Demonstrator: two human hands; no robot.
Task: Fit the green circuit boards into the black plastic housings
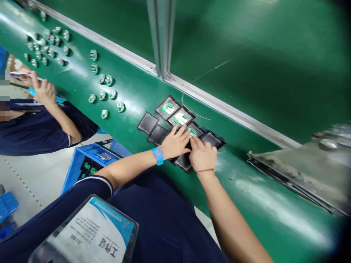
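Note:
A black plastic tray [149, 122] with square pockets lies on the green belt [246, 182]. Two far pockets hold small green and white circuit parts [168, 108]. My left hand [174, 143], with a blue wristband, rests across the tray's middle, fingers stretched toward another green part [192, 131]. My right hand [202, 155], with a red string at the wrist, lies beside it, its fingertips pinched on that same green part. Both hands cover several pockets.
Many loose green and white parts [105, 95] are scattered on the belt to the far left. A co-worker's arm [55, 109] reaches in at the left. A blue crate [90, 159] sits below the belt. A metal post [161, 36] stands behind; a shiny metal guard [301, 171] lies right.

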